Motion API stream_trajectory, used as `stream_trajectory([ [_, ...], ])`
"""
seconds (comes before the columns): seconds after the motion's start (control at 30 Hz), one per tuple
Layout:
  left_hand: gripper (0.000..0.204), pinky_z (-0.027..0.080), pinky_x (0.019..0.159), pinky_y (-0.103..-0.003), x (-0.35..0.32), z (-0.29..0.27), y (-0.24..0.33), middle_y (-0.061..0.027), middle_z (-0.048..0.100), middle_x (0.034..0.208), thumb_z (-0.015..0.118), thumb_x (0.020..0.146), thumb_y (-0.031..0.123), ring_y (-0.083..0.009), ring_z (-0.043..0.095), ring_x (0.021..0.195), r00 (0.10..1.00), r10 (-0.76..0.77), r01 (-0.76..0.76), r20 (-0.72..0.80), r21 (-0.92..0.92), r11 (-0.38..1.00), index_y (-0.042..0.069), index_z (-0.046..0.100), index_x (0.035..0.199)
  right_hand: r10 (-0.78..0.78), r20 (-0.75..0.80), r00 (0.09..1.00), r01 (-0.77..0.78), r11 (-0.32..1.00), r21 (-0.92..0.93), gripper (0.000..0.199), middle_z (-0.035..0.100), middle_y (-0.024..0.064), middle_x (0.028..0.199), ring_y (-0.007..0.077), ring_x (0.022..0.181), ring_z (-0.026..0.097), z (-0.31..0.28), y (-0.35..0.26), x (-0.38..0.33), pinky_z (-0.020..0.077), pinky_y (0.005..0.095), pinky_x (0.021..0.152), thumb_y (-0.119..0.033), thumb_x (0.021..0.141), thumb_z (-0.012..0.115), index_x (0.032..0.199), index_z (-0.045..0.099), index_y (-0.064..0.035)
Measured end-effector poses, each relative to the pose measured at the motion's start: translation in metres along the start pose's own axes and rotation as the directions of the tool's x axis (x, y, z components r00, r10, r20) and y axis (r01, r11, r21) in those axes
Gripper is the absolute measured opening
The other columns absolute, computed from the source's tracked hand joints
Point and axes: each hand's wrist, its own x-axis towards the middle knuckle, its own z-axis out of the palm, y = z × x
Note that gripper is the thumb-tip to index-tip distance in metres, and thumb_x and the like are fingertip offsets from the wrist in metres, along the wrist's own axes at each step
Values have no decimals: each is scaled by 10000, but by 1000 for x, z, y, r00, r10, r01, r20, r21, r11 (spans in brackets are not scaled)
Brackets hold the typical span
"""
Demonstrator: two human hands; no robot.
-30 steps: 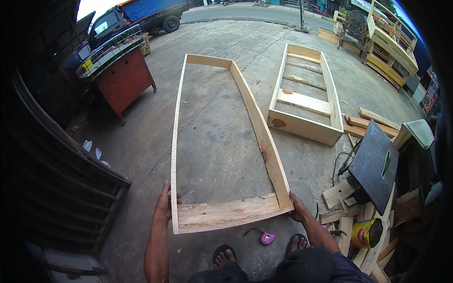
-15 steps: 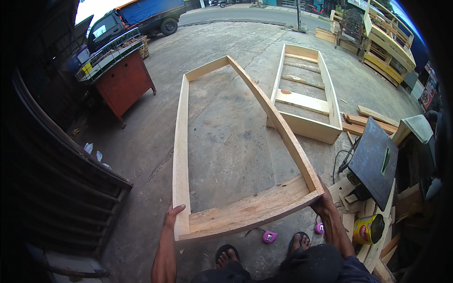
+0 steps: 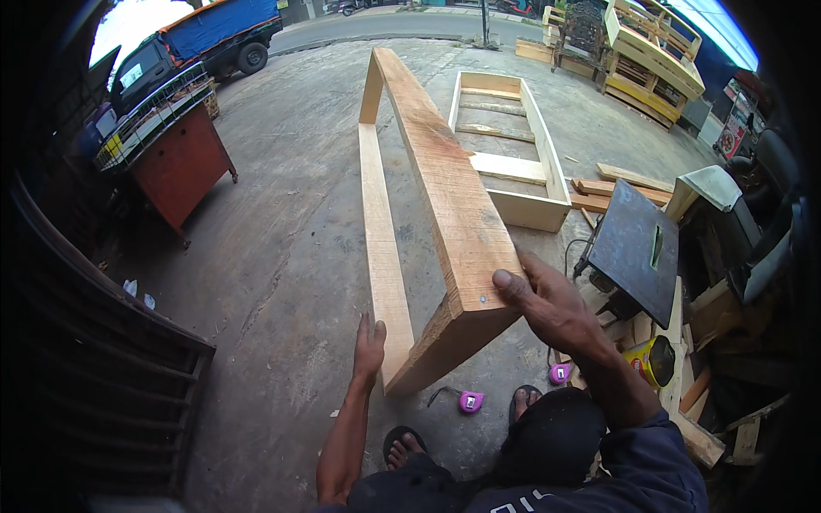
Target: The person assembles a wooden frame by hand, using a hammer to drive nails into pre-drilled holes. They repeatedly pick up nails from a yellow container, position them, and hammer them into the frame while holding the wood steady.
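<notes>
One wooden frame (image 3: 457,197): tilted up on its side in front of the person, over the concrete floor (image 3: 282,205); whether its lower edge touches the ground I cannot tell.
Change in the frame: half a second ago it lay flatter and wider to view; now its right long board is raised, broad outer face upward, and the left board sits low.
Right hand (image 3: 552,295): gripping the raised near corner, thumb on the upper face beside a nail head (image 3: 483,299).
Left hand (image 3: 369,349): against the outer side of the low board near its close end, fingers pointing away; whether they close on it I cannot tell.
Yellow tin (image 3: 652,362): open at the mouth, among the wood scraps on the right; its dark inside does not show what it holds.
Red cart (image 3: 181,171): wire-railed top bearing a yellow item and other goods, off to the left.
Truck (image 3: 214,41): beyond the cart, a blue tarpaulin covering its bed.
Second frame (image 3: 528,212): lying flat with crosspieces, farther off; the raised board overlaps its left edge in view.
Dark slotted metal plate (image 3: 629,252): slanting beyond the right hand, planks (image 3: 629,195) behind it.
Pink tape measure (image 3: 471,401): on the floor, just short of the frame's near end.
Another pink tape (image 3: 560,374): beside the right forearm.
</notes>
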Motion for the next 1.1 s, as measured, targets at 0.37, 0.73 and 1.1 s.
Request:
stream_trajectory([
  [0.37,869,443,1129,-437,-68,-54,213,-212,564,1429,730,873,394,-321,579,1312,949,213,-91,233,-443,892,-87,374,1504,-314,410,856,132,901,414,1181,73,300,1685,387,1571,171,56,39,23,255,537,1266,-365,916,784,1636,-95,-44],
  [0.73,975,456,1136,-464,-55,-130,159,-232,526,1455,722,811,437,-361,545,1341,949,314,-254,-16,-626,737,-90,322,1528,127,18,992,-127,992,25,433,702,231,1266,311,1121,722,-32,172,-44,571,414,955,-192,983,660,1348,617,37],
  [1.1,941,477,1123,-462,-62,-111,172,-256,532,1436,704,818,379,-368,567,1315,957,289,-233,-24,-654,719,-123,316,1512,374,-777,507,-862,253,-440,491,649,293,1262,450,1186,633,-211,405,-262,494,503,976,-237,968,665,1373,538,9],
])
